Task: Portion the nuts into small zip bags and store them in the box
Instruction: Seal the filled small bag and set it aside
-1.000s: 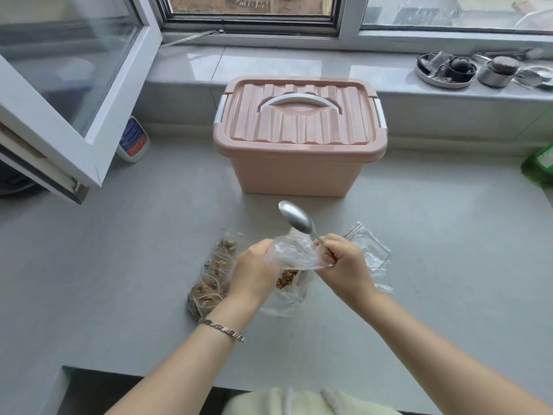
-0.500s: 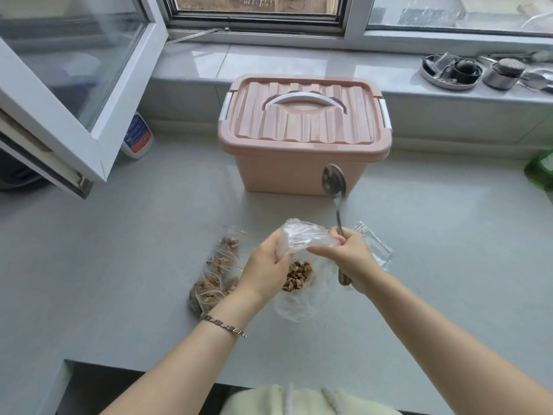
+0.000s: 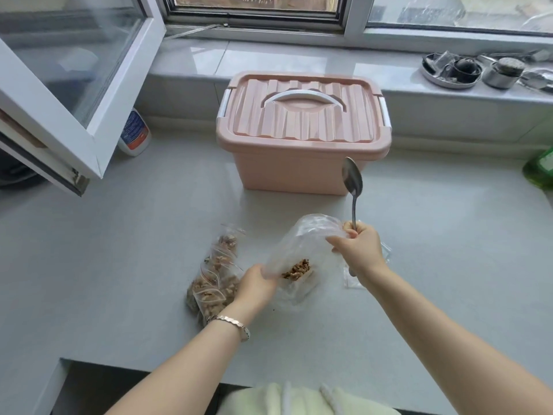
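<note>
A large clear plastic bag (image 3: 302, 250) with a small heap of nuts (image 3: 296, 269) at its bottom stands on the grey counter. My right hand (image 3: 359, 250) pinches the bag's top edge and also holds a metal spoon (image 3: 352, 181), bowl pointing up. My left hand (image 3: 254, 287) holds the bag's lower left side. Several small filled zip bags (image 3: 214, 280) lie in a pile left of it. Empty zip bags (image 3: 353, 280) lie partly hidden under my right wrist. The pink box (image 3: 302, 136) stands behind, lid closed.
An open window sash (image 3: 74, 94) juts over the counter's left side, with a white bottle (image 3: 134, 133) below it. Metal dishes (image 3: 466, 70) sit on the sill at the right. A green object (image 3: 540, 169) is at the right edge. The counter's front edge (image 3: 119, 365) is near my body.
My right hand has moved right and up, stretching the big bag's mouth wider. My left hand slid down from the bag's rim to its lower side. The spoon turned upright.
</note>
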A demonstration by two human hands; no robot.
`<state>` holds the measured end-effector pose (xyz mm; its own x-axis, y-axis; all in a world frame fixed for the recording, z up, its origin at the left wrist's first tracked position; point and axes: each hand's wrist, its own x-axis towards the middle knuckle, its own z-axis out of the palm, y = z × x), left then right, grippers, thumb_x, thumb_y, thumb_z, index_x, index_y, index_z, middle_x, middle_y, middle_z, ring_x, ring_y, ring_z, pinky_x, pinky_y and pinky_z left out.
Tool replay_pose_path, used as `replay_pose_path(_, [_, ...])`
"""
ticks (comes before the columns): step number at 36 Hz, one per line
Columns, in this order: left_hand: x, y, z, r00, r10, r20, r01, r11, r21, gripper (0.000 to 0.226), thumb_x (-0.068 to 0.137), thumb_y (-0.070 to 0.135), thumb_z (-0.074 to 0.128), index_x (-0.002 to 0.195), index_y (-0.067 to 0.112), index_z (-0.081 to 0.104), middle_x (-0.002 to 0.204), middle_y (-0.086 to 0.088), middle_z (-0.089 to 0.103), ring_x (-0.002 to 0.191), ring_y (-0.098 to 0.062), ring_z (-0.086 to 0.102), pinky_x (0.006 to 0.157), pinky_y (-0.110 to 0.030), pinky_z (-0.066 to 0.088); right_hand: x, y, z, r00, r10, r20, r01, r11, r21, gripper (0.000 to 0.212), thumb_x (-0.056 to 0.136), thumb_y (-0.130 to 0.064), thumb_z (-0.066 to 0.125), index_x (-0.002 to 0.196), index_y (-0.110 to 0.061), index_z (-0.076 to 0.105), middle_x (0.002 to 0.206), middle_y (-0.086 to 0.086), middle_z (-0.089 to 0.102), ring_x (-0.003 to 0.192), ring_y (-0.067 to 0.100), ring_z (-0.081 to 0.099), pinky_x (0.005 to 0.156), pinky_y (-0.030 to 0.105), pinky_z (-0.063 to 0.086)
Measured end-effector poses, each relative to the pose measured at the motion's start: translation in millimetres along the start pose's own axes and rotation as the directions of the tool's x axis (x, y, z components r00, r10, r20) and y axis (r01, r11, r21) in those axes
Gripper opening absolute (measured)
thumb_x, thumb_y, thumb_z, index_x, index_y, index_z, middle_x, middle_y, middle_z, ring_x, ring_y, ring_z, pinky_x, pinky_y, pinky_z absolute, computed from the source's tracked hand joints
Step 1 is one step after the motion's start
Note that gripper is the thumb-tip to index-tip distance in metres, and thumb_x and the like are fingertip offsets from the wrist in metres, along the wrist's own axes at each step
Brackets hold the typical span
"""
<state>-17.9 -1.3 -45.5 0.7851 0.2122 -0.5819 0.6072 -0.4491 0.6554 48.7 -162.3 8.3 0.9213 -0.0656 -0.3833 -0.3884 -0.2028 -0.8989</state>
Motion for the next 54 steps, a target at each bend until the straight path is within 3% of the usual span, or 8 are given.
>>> replay_pose_path(13, [2.3,10.1,-23.6,0.981,0.046,-0.19,-0.054,0.998,-0.04,0.016,0.089,0.012,0.043,0.076,0.017,0.036,0.064,0.002,0.039,0.055,-0.014,0.035,0.052,-0.028,0.029,37.4,23.9,-5.4,0.977,0.173,-0.121,-0.195,0.961,-0.196,0.033,0.079,0.0,0.053,0.06,-0.017,0.032,0.056,0.003,0.041,0.047,0.015,0.043,0.026,0.011,0.018])
replay_pose_path(17, [3.2,14.3,-25.7,0.952,0.108,-0.287,-0.123,0.992,-0.033,0.046,0.083,0.013,0.057,0.122,0.02,0.033,0.103,0.002,0.044,0.079,-0.019,0.048,0.073,-0.027,0.038,36.8,36.1,4.3,0.964,0.263,-0.049,-0.267,0.932,-0.246,0.018,0.078,-0.002,0.059,0.066,-0.01,0.049,0.056,0.005,0.05,0.046,0.016,0.05,0.044,0.018,0.042])
replay_pose_path(20, [-3.6,16.2,-17.6,0.916,0.294,-0.271,-0.276,0.956,0.105,0.046,0.082,0.003,0.054,0.12,0.023,0.039,0.122,-0.004,0.031,0.075,-0.013,0.052,0.076,-0.02,0.037,32.7,48.3,0.8,0.954,0.301,0.004,-0.288,0.919,-0.268,0.027,0.075,-0.011,0.071,0.065,-0.013,0.046,0.058,0.002,0.05,0.052,0.017,0.052,0.063,0.035,0.049])
replay_pose_path(26, [-3.9,-0.9,11.5,0.938,0.319,-0.137,-0.277,0.925,0.259,0.026,0.088,0.01,0.052,0.112,0.019,0.056,0.151,-0.013,0.008,0.14,-0.03,0.014,0.111,-0.03,0.017,15.2,51.2,-32.2,0.991,-0.116,-0.061,0.069,0.859,-0.507,0.049,0.085,-0.041,0.059,0.057,-0.02,0.026,0.066,-0.001,0.03,0.058,0.016,0.031,0.049,0.019,0.023])
replay_pose_path(31, [-4.1,-3.2,15.7,0.944,0.138,-0.301,-0.119,0.989,0.083,0.057,0.082,0.029,0.065,0.133,0.022,0.041,0.145,-0.009,0.02,0.131,-0.026,0.032,0.102,-0.029,0.032,-22.0,38.6,-68.1,0.94,-0.327,0.1,0.326,0.769,-0.55,0.035,0.096,-0.027,0.038,0.063,-0.021,0.029,0.053,-0.004,0.034,0.05,0.015,0.034,0.05,0.026,0.027])
replay_pose_path(36, [-3.0,11.6,15.9,0.954,0.002,-0.301,-0.037,0.993,-0.113,0.056,0.083,0.017,0.064,0.134,0.022,0.042,0.136,-0.005,0.03,0.095,-0.011,0.044,0.078,-0.016,0.029,-33.9,58.8,-66.7,0.919,-0.225,0.324,0.39,0.641,-0.661,0.021,0.097,-0.027,0.038,0.077,-0.023,0.04,0.054,-0.007,0.04,0.055,0.016,0.042,0.058,0.035,0.032])
replay_pose_path(45, [1.4,-3.2,7.9,0.997,0.051,0.061,-0.063,0.973,0.221,0.08,0.077,-0.005,0.045,0.143,0.034,0.024,0.151,-0.005,0.015,0.092,-0.021,0.057,0.05,-0.016,0.041,-36.3,119.4,-27.4,0.958,-0.14,0.249,0.283,0.579,-0.765,0.027,0.098,-0.031,0.038,0.102,-0.011,0.057,0.096,0.008,0.06,0.087,0.03,0.057,0.066,0.035,0.036])
replay_pose_path(54, [1.7,-1.9,1.6,0.995,0.1,0.015,-0.099,0.949,0.298,0.071,0.08,0.013,0.062,0.139,0.034,0.029,0.145,-0.007,0.02,0.091,-0.019,0.053,0.064,-0.019,0.043,-39.4,144.2,-35.6,0.974,-0.155,0.168,0.228,0.705,-0.672,0.022,0.089,-0.018,0.059,0.106,-0.006,0.065,0.093,0.003,0.052,0.078,0.026,0.057,0.066,0.028,0.037])
